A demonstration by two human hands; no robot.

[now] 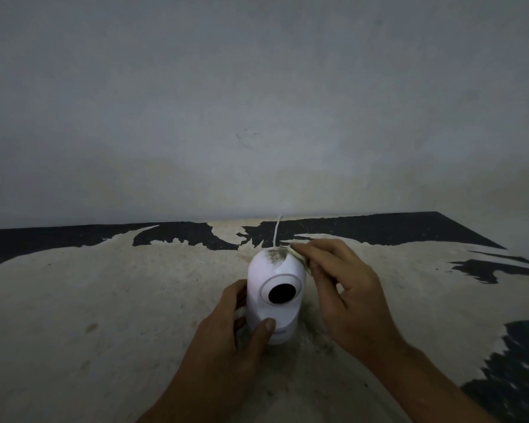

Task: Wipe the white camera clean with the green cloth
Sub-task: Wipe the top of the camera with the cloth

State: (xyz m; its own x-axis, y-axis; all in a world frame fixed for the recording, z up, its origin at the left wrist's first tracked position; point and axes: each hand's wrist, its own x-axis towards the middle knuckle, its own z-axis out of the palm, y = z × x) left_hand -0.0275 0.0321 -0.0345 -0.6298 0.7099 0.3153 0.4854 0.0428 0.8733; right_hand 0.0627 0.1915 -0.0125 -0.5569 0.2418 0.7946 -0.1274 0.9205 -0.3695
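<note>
While the white camera [274,296] stands upright on the worn bench [104,300], its base is gripped by the left hand [226,340]. A pale green cloth [301,259] is pinched in the right hand [345,288] against the camera's grimy top. Small lettering on the base cannot be read.

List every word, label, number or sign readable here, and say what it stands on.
No text can be read.
White camera: a small dark mark low on its front, right of the left hand's thumb, perhaps a brand name, too blurred to read.
Wall and tabletop: no writing visible.
</note>
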